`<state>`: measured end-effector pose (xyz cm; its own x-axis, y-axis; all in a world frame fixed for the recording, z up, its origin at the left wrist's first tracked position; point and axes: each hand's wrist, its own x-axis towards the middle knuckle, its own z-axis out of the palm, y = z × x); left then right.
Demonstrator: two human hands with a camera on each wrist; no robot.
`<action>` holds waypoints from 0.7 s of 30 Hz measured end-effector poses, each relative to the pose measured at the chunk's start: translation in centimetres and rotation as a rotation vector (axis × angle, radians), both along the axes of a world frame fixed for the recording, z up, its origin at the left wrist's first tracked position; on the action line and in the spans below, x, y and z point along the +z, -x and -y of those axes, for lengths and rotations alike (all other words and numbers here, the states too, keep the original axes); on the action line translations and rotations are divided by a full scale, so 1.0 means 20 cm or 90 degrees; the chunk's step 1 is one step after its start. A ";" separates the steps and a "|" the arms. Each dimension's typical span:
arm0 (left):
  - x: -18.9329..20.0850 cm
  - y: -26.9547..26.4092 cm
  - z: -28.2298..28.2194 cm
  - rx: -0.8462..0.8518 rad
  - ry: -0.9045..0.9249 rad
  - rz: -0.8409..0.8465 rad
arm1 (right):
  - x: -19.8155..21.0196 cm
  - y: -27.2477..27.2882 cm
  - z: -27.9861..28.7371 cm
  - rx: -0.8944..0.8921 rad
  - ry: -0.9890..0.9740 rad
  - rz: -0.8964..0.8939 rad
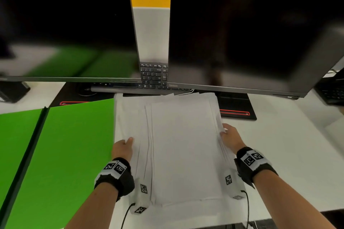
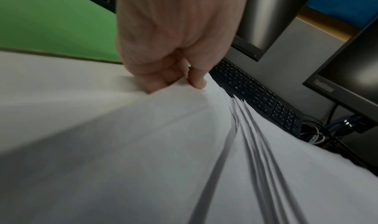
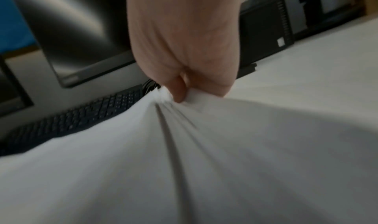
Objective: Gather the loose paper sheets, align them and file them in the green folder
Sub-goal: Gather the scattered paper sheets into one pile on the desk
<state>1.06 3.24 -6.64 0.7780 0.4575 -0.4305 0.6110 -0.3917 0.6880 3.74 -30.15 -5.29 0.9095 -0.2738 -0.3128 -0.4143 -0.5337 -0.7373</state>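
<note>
Both forearms come in from the near desk edge, wrist cameras strapped on. My left hand pinches the left long edge of the paper stack, thumb on top and fingers curled under. My right hand does the same on the right long edge; in the right wrist view the thumb presses down and the sheets bunch under it.

Stack sits mid-desk in front of me, long axis running away from me toward the keyboard. Sheets not squared: left edges fan out in steps, far corners are splayed and reach the keyboard's near edge. Whether the stack is lifted or flat on the desk, I cannot tell.

Green folder lies open flat just left of the stack, spine running near-to-far, its right edge beside my left hand.

Room: bare white desk to the right of the stack. Far side is tight, with two dark monitors overhanging the keyboard and a monitor base near the stack's far right corner.
</note>
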 end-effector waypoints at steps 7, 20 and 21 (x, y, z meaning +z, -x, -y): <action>0.02 -0.06 0.02 -0.019 -0.007 -0.018 | 0.02 -0.03 -0.12 0.090 -0.036 0.046; -0.01 -0.03 0.05 -0.028 0.216 -0.019 | -0.02 0.00 -0.30 -0.012 -0.093 -0.032; -0.01 -0.02 0.04 -0.031 0.222 -0.012 | -0.03 0.01 -0.29 -0.005 -0.101 -0.033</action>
